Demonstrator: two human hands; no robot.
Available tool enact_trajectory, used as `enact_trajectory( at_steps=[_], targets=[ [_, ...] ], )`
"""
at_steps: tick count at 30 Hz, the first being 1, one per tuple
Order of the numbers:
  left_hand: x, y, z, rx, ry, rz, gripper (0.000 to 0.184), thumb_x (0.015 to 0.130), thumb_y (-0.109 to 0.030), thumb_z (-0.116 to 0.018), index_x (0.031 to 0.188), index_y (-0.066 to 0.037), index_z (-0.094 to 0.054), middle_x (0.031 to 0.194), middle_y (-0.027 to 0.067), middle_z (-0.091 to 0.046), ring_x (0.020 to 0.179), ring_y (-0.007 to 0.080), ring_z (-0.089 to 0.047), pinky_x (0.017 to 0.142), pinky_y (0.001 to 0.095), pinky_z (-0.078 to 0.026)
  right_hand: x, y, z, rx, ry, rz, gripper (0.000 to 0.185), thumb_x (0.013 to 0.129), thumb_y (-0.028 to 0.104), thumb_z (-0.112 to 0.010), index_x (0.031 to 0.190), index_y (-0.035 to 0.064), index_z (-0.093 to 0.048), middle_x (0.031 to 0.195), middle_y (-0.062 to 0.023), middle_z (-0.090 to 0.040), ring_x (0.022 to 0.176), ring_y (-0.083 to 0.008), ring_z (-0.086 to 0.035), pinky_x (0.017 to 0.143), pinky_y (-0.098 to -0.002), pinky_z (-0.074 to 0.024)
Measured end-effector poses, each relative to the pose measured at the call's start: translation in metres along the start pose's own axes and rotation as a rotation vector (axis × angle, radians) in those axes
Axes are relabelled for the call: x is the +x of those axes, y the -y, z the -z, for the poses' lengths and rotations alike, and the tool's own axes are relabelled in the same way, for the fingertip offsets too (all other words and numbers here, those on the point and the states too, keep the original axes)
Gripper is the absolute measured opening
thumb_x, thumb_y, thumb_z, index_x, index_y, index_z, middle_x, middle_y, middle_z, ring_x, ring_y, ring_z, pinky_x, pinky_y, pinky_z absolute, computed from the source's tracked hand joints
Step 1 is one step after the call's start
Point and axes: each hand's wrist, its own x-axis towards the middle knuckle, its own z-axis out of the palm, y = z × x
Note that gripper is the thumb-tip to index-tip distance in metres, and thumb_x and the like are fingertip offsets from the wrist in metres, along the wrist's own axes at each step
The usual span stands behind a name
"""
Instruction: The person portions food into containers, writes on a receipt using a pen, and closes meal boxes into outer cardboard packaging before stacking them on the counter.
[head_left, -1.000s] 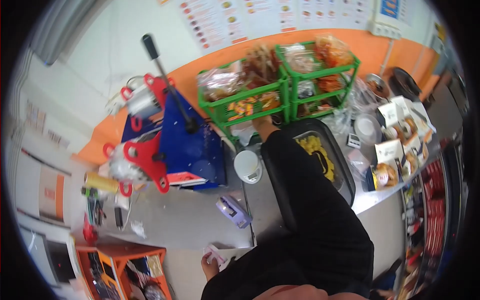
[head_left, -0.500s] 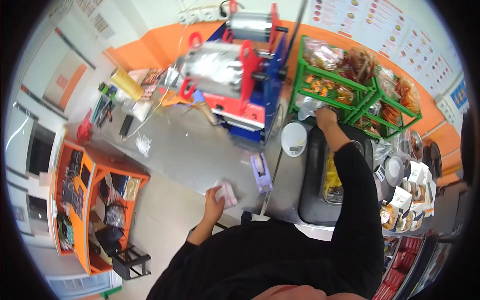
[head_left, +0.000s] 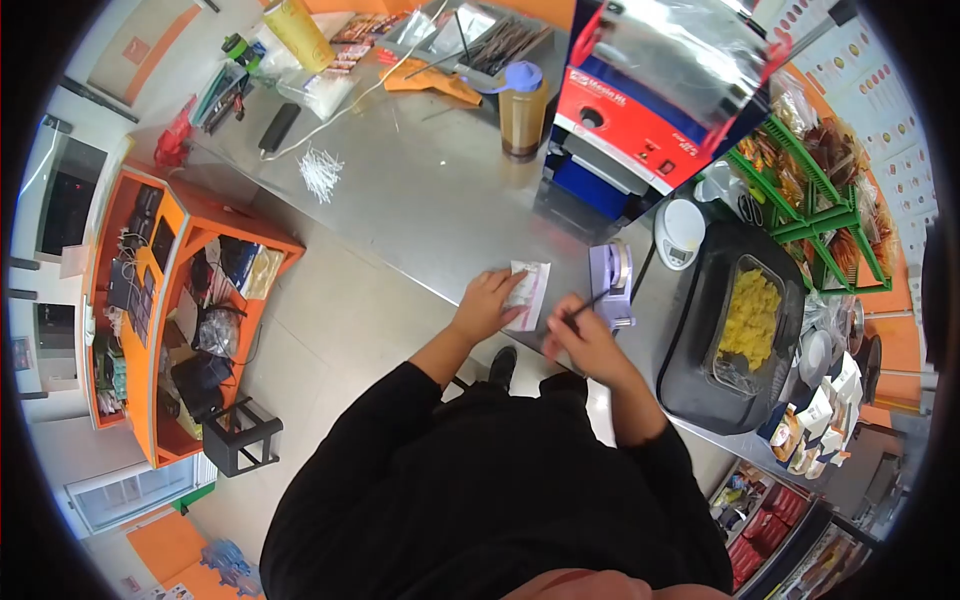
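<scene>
My left hand (head_left: pixel 487 305) lies with its fingers stretched out on a small white plastic bag (head_left: pixel 537 287) with pinkish lines, at the counter's front edge. Just right of the bag, my right hand (head_left: pixel 588 348) is closed round a thin dark pen (head_left: pixel 592 304); motion blurs it a little, and its tip points up and right. Behind that hand stands a lilac tape dispenser (head_left: pixel 612 280) with a roll of tape. A white kitchen scale (head_left: pixel 679 233) sits farther right, beside a black tray (head_left: pixel 690 345) bearing a clear container of yellow food (head_left: pixel 750 318).
A red and blue machine (head_left: pixel 630 120) stands at the back, with a purple-lidded bottle (head_left: pixel 522 115) left of it. White sticks (head_left: pixel 320 174) lie on the steel counter (head_left: pixel 400 215). Green crates (head_left: pixel 800 190) hold bagged food. An orange shelf (head_left: pixel 180 300) stands left.
My right hand has come back from the green crates to beside the bag and now holds a pen. My left hand stays at the bag, its fingers now flatter. The view has swung.
</scene>
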Motion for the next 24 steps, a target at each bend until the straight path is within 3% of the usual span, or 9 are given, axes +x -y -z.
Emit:
enact_trajectory(
  at_steps=[1,3,7,10,13,15,19,21,24],
  targets=[
    [0.002,0.002,0.005,0.096,-0.050,-0.033,0.066,0.072,-0.036,-0.077,0.132,-0.018,-0.055,0.122,0.0048,-0.054,0.112,0.0273,-0.050,0.093,0.0422,-0.039,0.022,-0.029,-0.010,-0.001,0.001,-0.013,0.009,0.099,0.012,-0.053,0.101,0.0033,-0.049,0.090,-0.0093,-0.061,0.081,-0.0161,-0.066,0.071,-0.0298,-0.0549],
    [0.007,0.010,0.012,0.096,-0.052,-0.051,0.067,0.071,-0.039,-0.077,0.131,-0.019,-0.055,0.122,0.0035,-0.054,0.113,0.0263,-0.049,0.095,0.0429,-0.037,0.059,-0.069,-0.022,0.396,-0.231,0.152,0.011,0.100,0.013,-0.051,0.103,0.0023,-0.050,0.098,-0.0134,-0.060,0.091,-0.0190,-0.067,0.076,-0.0321,-0.0560],
    [0.010,0.026,0.016,0.097,-0.050,-0.105,0.075,0.064,-0.047,-0.080,0.131,-0.022,-0.057,0.122,-0.0003,-0.054,0.116,0.0234,-0.047,0.096,0.0430,-0.034,0.081,-0.088,-0.026,0.565,-0.352,0.053,0.010,0.099,0.010,-0.052,0.104,0.0009,-0.051,0.098,-0.0137,-0.061,0.092,-0.0216,-0.067,0.080,-0.0333,-0.0564],
    [0.011,0.029,0.016,0.076,-0.045,-0.108,0.079,0.061,-0.049,-0.080,0.131,-0.021,-0.056,0.122,-0.0002,-0.053,0.116,0.0226,-0.047,0.096,0.0428,-0.034,0.084,-0.095,-0.025,0.516,-0.414,0.063,0.009,0.098,0.006,-0.053,0.102,-0.0018,-0.052,0.097,-0.0156,-0.062,0.092,-0.0223,-0.067,0.082,-0.0341,-0.0570],
    [0.009,0.029,0.016,0.061,-0.051,-0.104,0.082,0.060,-0.051,-0.081,0.131,-0.019,-0.056,0.123,0.0008,-0.053,0.116,0.0220,-0.047,0.096,0.0424,-0.034,0.088,-0.090,-0.023,0.244,-0.488,0.125,0.008,0.095,0.003,-0.057,0.101,-0.0008,-0.054,0.093,-0.0119,-0.064,0.086,-0.0189,-0.068,0.077,-0.0307,-0.0558],
    [0.010,0.030,0.017,0.058,-0.060,-0.109,0.084,0.059,-0.052,-0.081,0.131,-0.017,-0.056,0.123,0.0015,-0.052,0.117,0.0219,-0.047,0.096,0.0422,-0.034,0.090,-0.080,-0.021,-0.229,-0.570,0.217,0.008,0.091,0.004,-0.061,0.096,0.0003,-0.057,0.084,-0.0070,-0.065,0.078,-0.0129,-0.066,0.070,-0.0267,-0.0526],
    [0.011,0.031,0.016,0.052,-0.055,-0.104,0.087,0.058,-0.053,-0.081,0.132,-0.014,-0.055,0.122,0.0024,-0.052,0.117,0.0221,-0.047,0.096,0.0419,-0.034,0.101,-0.082,-0.026,-0.247,-0.541,0.276,0.008,0.088,0.005,-0.065,0.091,0.0017,-0.059,0.077,-0.0036,-0.064,0.070,-0.0082,-0.061,0.063,-0.0244,-0.0478],
    [0.011,0.031,0.017,0.052,-0.060,-0.103,0.087,0.058,-0.053,-0.081,0.132,-0.014,-0.055,0.122,0.0025,-0.052,0.118,0.0222,-0.047,0.096,0.0419,-0.034,0.103,-0.084,-0.026,-0.239,-0.400,0.218,0.008,0.088,0.007,-0.066,0.089,0.0025,-0.060,0.075,-0.0028,-0.062,0.066,-0.0077,-0.056,0.061,-0.0246,-0.0460],
    [0.011,0.032,0.017,0.053,-0.042,-0.094,0.088,0.058,-0.052,-0.081,0.132,-0.014,-0.055,0.123,0.0026,-0.052,0.118,0.0224,-0.047,0.096,0.0418,-0.034,0.105,-0.085,-0.027,-0.300,-0.439,0.227,0.008,0.087,0.007,-0.066,0.090,0.0031,-0.059,0.074,-0.0020,-0.060,0.064,-0.0073,-0.054,0.059,-0.0248,-0.0446]
  ],
)
